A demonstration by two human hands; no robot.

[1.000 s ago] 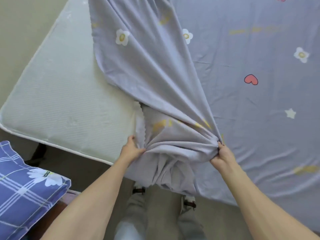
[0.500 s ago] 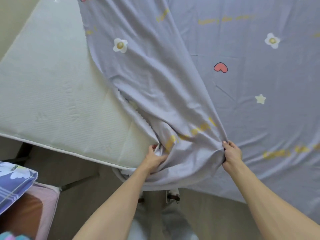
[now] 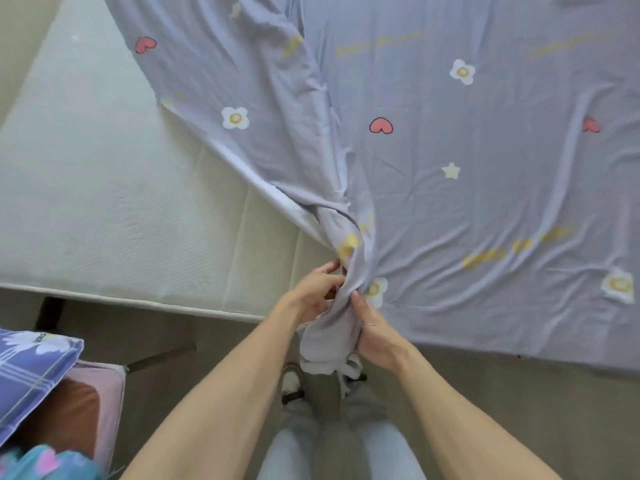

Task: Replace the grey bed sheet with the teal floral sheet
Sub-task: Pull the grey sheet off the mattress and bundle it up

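My hands have come together since a moment ago: then they were spread apart, each gripping its own bunch of cloth at the bed's edge, and now my left hand (image 3: 313, 292) and my right hand (image 3: 372, 332) sit almost touching, both closed around one narrow, rope-like gather of the grey cotton bed sheet printed with white flowers, red hearts and yellow lettering (image 3: 467, 168). My left fingers curl into the fold from the side; my right palm wraps the hanging bunch just below them. I judge this means the stripping is well under way: the slack is being collected into a single handful, so the next pulls can drag the rest off.

Below my hands a short tail of the gather hangs over the bed's edge, toward my knees and the floor. At my near left, a blue plaid pillow with white flowers (image 3: 31, 368) rests on a pink-edged stool (image 3: 104, 393), and in the bottom corner a blurred scrap of teal fabric with pink marks (image 3: 41, 462) shows, probably the teal floral sheet, though I cannot tell for sure.

Further out, the bare white quilted mattress (image 3: 104, 185) lies exposed on the left half of the bed. The grey sheet fans out from my grip, folded back along a diagonal edge, with creases radiating rightward. It covers the right half, fairly flat.
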